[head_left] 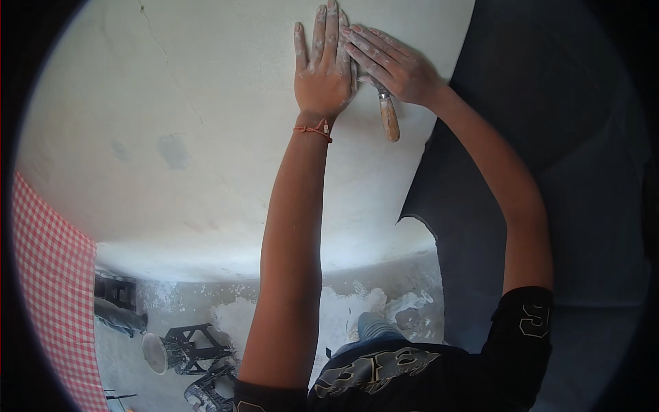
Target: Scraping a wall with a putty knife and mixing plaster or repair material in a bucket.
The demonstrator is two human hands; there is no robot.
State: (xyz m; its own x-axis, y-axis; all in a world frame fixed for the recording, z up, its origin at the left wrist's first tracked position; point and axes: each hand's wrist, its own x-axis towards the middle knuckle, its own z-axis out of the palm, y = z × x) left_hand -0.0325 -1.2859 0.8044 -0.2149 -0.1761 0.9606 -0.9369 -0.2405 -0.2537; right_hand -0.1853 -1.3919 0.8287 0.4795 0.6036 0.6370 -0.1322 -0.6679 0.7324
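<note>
My left hand (322, 75) lies flat against the pale wall (206, 178), its fingers stretched upward and apart, smeared with white paste. Beside it, my right hand (398, 69) reaches in from the right, fingers straight and close together, their tips by the left hand's fingers. These fingers carry white smears too. From under my right palm hangs a wooden-handled tool (389, 120) with a metal collar, its handle slanting down. The right hand covers its working end, so the blade's shape is hidden. An orange cord bracelet (314, 128) circles my left wrist.
A dark sheet (549, 137) covers the right side. Red checked cloth (55, 275) hangs at the left. Below, the white-splashed floor (274, 295) holds a pale round container (155, 353) and a dark stool-like frame (199, 343). A thin crack (165, 51) and grey patches (173, 151) mark the wall.
</note>
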